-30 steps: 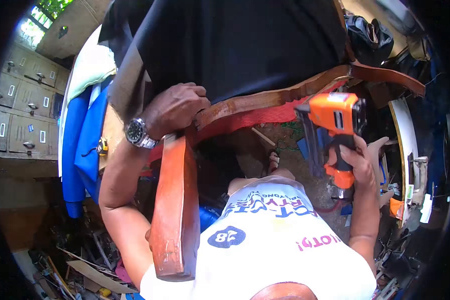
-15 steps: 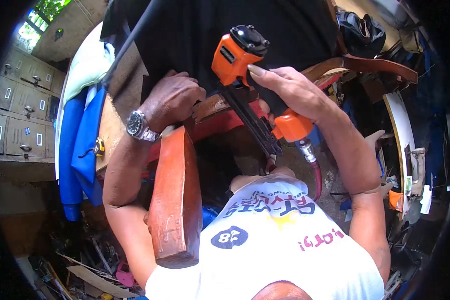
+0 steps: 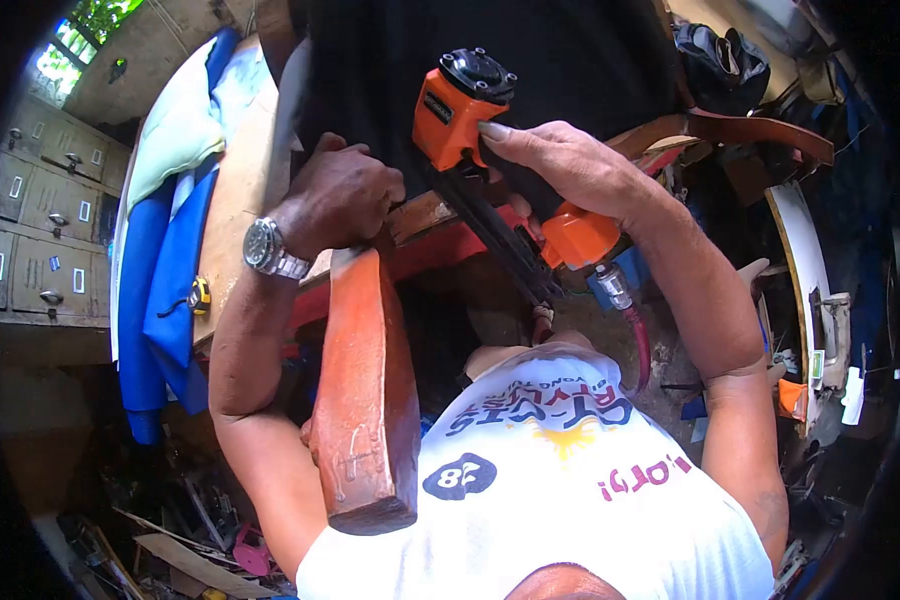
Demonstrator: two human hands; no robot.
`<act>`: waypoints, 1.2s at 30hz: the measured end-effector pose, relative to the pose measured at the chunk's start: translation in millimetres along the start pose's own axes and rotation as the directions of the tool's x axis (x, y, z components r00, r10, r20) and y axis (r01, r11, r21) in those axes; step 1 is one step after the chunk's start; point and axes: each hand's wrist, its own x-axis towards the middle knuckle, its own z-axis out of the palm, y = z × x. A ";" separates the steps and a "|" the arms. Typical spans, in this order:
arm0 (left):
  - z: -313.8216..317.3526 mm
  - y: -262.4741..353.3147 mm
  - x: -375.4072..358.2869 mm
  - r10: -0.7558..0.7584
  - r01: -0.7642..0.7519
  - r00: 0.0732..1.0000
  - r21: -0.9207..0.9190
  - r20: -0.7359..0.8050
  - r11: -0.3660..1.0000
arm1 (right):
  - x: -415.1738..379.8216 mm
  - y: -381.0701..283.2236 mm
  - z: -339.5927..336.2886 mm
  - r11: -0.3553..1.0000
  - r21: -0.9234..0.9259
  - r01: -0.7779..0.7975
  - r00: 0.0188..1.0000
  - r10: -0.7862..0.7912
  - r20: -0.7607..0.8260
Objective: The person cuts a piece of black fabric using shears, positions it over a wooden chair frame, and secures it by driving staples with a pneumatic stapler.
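Note:
My left hand (image 3: 342, 193), a watch (image 3: 274, 249) on its wrist, is closed on the edge of a black fabric (image 3: 560, 60) at the wooden rail (image 3: 422, 214) of a furniture frame. My right hand (image 3: 560, 172) is wrapped round the black grip of an orange pneumatic stapler (image 3: 450, 122), its thumb near the head. The stapler's black magazine (image 3: 490, 232) slants down toward me, across the rail. A red air hose (image 3: 639, 345) joins its rear end. A reddish-brown wooden leg (image 3: 365, 400) of the frame sticks out toward me, beside my left forearm.
On the left, a board bears a blue roll (image 3: 144, 300), a pale cushion (image 3: 180, 135) and a yellow tape measure (image 3: 199, 296). Metal lockers (image 3: 50, 220) stand at far left. Scrap wood (image 3: 200, 565) lies on the floor. A curved wooden part (image 3: 760, 132) extends to the right.
The black fabric's left edge has shifted right, showing more of the pale board. The wooden leg has swung slightly right. The stapler and my left hand have moved a little left.

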 end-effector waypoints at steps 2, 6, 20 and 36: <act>-0.2 0.0 -5.1 -0.010 0.007 0.998 -0.060 -0.064 0.998 | 1.0 -3.0 5.6 1.000 0.014 0.000 1.000 0.000 0.002; 1.6 2.6 -7.7 -0.060 0.054 0.997 -0.106 -0.054 0.993 | 6.0 2.7 11.6 1.000 0.025 -0.013 1.000 0.013 0.012; 140.1 58.4 -162.0 -0.795 0.593 0.546 -0.547 -0.266 0.591 | -102.1 76.0 -36.0 0.963 -0.072 0.261 0.962 -0.253 0.101; 20.4 153.3 182.9 -0.195 0.234 0.947 0.132 -0.257 0.963 | -166.0 502.6 -116.4 0.778 -0.333 -0.533 0.842 0.527 -0.117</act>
